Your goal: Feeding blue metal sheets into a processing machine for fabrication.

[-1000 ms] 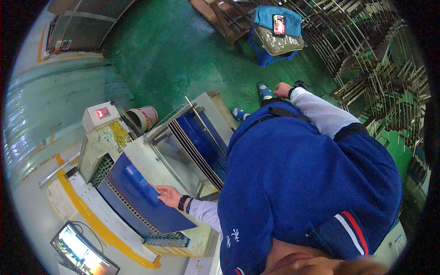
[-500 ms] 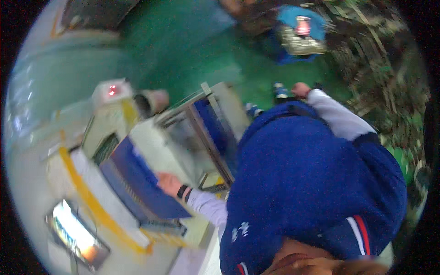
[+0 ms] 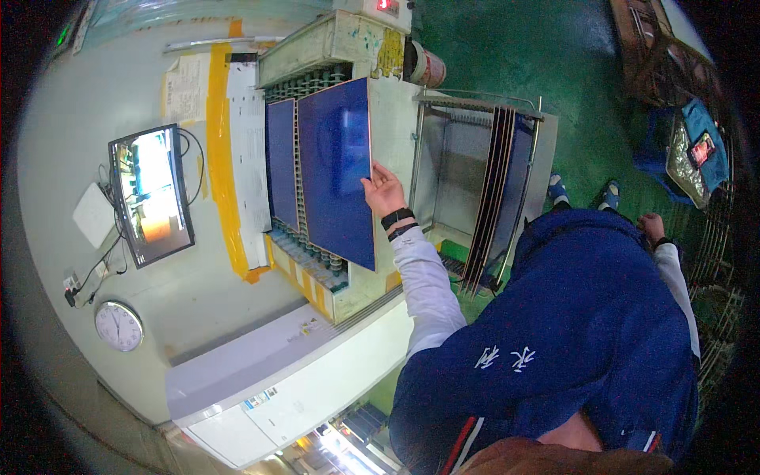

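A large blue panel point(image 3: 336, 166) with thin brown edges lies tilted on the roller bed of a machine. My left hand point(image 3: 385, 192), with dark bands at its wrist, closes on the panel's right edge, the thumb over its face. Another blue panel point(image 3: 282, 162) lies flat on the rollers point(image 3: 324, 257) just beyond it. Between that hand and my body, several thin panels point(image 3: 492, 190) stand on edge in a metal rack point(image 3: 443, 158). My right hand point(image 3: 652, 228) hangs low by my right side, its fingers curled, with nothing visible in them.
The machine's pale housing point(image 3: 340, 36) bears a red display point(image 3: 388, 6). Beside it lies a round bucket point(image 3: 427, 65). A monitor point(image 3: 152, 194) and a wall clock point(image 3: 119, 325) are on the left. A blue bin point(image 3: 663, 150) with a silvery bag stands on the green floor point(image 3: 507, 55).
The view has swung round, and the blur has cleared. My left hand is still at the blue panel's edge. My right hand still hangs at my side.
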Tool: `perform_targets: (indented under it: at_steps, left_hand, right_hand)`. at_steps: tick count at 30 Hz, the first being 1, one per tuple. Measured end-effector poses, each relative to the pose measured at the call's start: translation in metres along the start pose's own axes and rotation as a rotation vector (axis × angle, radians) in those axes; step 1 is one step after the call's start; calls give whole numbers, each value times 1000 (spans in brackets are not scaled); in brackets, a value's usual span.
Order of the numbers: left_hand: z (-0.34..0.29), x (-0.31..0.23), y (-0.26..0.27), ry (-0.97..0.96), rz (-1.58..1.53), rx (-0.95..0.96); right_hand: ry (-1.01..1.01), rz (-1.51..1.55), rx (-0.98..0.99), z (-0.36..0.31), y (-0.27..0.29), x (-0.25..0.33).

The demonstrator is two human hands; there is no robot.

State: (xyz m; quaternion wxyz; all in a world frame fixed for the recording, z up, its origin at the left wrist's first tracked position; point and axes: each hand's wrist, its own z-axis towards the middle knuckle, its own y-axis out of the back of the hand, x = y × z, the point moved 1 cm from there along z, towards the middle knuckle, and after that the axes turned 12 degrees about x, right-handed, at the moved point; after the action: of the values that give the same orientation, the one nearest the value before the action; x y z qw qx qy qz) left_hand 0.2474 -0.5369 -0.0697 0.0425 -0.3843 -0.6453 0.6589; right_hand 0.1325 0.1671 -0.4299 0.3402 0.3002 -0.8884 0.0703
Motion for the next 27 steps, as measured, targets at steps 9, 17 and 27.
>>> perform_targets:
  at_steps: [9, 17, 27]
  left_hand:
    - [14, -8, -5, -20, 35, -46]
    - [20, -9, -6, 13, 71, -29]
    - [25, -8, 4, 185, 53, 51]
  right_hand:
    - [-67, -48, -30, -14, -18, 28]
    - [-66, -66, -57, -26, -32, 36]
    - [265, -561, -61, -12, -18, -14]
